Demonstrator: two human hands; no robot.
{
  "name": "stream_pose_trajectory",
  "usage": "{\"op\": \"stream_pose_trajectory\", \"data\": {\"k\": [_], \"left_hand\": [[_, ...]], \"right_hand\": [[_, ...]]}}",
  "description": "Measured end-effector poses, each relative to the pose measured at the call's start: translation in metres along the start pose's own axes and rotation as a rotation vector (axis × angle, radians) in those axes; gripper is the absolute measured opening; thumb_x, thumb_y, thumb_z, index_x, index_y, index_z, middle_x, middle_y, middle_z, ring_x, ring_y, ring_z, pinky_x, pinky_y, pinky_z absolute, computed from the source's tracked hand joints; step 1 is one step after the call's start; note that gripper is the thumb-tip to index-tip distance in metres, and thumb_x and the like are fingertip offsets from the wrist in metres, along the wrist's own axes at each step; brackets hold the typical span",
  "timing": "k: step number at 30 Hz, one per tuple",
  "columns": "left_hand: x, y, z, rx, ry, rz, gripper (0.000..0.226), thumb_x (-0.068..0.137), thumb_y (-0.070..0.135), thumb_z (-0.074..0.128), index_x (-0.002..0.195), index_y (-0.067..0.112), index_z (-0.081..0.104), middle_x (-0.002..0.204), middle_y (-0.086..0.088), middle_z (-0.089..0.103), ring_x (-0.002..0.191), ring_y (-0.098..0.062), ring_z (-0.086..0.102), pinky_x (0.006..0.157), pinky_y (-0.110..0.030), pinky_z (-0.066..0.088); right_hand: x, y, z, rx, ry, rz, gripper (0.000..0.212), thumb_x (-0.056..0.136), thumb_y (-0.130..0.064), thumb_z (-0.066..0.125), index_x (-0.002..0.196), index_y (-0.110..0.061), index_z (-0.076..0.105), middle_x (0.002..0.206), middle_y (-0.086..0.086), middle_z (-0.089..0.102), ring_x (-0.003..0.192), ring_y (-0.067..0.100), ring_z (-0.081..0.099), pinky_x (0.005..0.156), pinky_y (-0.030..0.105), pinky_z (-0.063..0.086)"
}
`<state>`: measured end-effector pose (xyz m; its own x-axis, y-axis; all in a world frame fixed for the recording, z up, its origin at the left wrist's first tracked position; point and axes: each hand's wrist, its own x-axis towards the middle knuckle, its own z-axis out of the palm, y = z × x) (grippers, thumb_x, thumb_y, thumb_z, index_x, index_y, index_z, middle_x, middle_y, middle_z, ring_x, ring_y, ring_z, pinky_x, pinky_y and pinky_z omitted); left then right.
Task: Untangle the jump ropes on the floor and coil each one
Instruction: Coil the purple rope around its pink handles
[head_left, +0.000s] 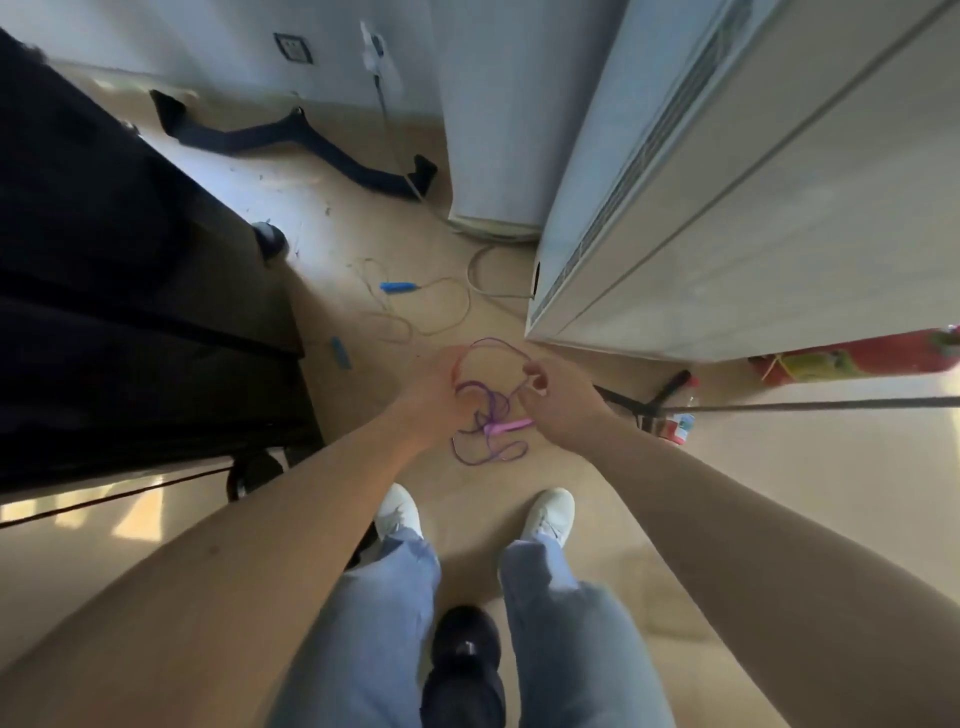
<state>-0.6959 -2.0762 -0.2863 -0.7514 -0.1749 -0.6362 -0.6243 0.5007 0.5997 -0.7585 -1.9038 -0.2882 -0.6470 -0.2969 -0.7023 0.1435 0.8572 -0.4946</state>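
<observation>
A purple jump rope (488, 410) with a pink handle (506, 427) hangs in tangled loops between my hands, above the floor. My left hand (434, 392) grips one side of the loops. My right hand (553, 397) pinches the rope where a loop arches up between the hands. Farther off on the floor lies a pale jump rope (441, 312), with one blue handle (397, 286) in the middle and another blue handle (340, 353) near the black furniture.
Black furniture (130, 312) on wheels fills the left. A white cabinet (727, 208) stands on the right, with a red fire extinguisher (852, 358) and a bottle (683, 421) beside it. A grey cable (483, 280) and a dark bent bar (291, 140) lie beyond.
</observation>
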Motion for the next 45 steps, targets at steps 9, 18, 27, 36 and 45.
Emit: {"op": "stream_pose_trajectory", "data": {"k": [9, 18, 27, 36, 45], "left_hand": [[0.121, -0.159, 0.095, 0.061, -0.065, -0.097, 0.057, 0.091, 0.014, 0.065, 0.144, 0.017, 0.045, 0.105, 0.001, 0.053, 0.093, -0.017, 0.054, 0.081, -0.025, 0.043], [0.265, -0.253, 0.210, 0.112, -0.166, -0.056, 0.048, 0.080, 0.034, 0.075, 0.123, 0.020, 0.058, 0.098, 0.000, 0.057, 0.088, -0.024, 0.059, 0.083, -0.034, 0.050], [0.354, -0.308, 0.310, 0.591, -0.335, 0.146, 0.054, 0.086, 0.034, 0.067, 0.137, 0.033, 0.049, 0.136, -0.006, 0.042, 0.127, -0.032, 0.045, 0.103, -0.045, 0.045], [0.362, -0.341, 0.340, 0.770, -0.225, 0.143, 0.050, 0.097, 0.027, 0.057, 0.143, 0.028, 0.039, 0.144, -0.014, 0.024, 0.118, -0.038, 0.050, 0.095, -0.050, 0.050], [0.329, -0.328, 0.295, 0.384, -0.082, 0.041, 0.035, 0.092, 0.026, 0.063, 0.126, 0.021, 0.056, 0.130, -0.008, 0.043, 0.109, -0.028, 0.058, 0.101, -0.036, 0.045]], "right_hand": [[0.145, 0.088, 0.130, -0.035, -0.093, 0.113, 0.034, 0.101, -0.024, 0.047, 0.133, -0.014, 0.054, 0.124, 0.008, 0.062, 0.101, 0.028, 0.059, 0.092, 0.038, 0.050], [0.281, 0.203, 0.216, -0.143, -0.025, 0.238, 0.036, 0.101, -0.022, 0.046, 0.135, -0.016, 0.054, 0.127, 0.010, 0.063, 0.114, 0.031, 0.061, 0.096, 0.036, 0.049], [0.357, 0.296, 0.277, -0.057, 0.080, 0.425, 0.058, 0.094, -0.019, 0.052, 0.149, -0.032, 0.038, 0.158, 0.010, 0.011, 0.130, 0.034, 0.044, 0.102, 0.042, 0.048], [0.371, 0.318, 0.296, -0.061, 0.083, 0.437, 0.044, 0.094, -0.019, 0.047, 0.138, -0.014, 0.054, 0.136, 0.013, 0.037, 0.115, 0.034, 0.052, 0.100, 0.039, 0.050], [0.332, 0.277, 0.278, 0.051, 0.269, 0.251, 0.031, 0.097, -0.011, 0.044, 0.111, -0.027, 0.067, 0.122, 0.005, 0.047, 0.089, 0.027, 0.059, 0.089, 0.037, 0.054]]}}
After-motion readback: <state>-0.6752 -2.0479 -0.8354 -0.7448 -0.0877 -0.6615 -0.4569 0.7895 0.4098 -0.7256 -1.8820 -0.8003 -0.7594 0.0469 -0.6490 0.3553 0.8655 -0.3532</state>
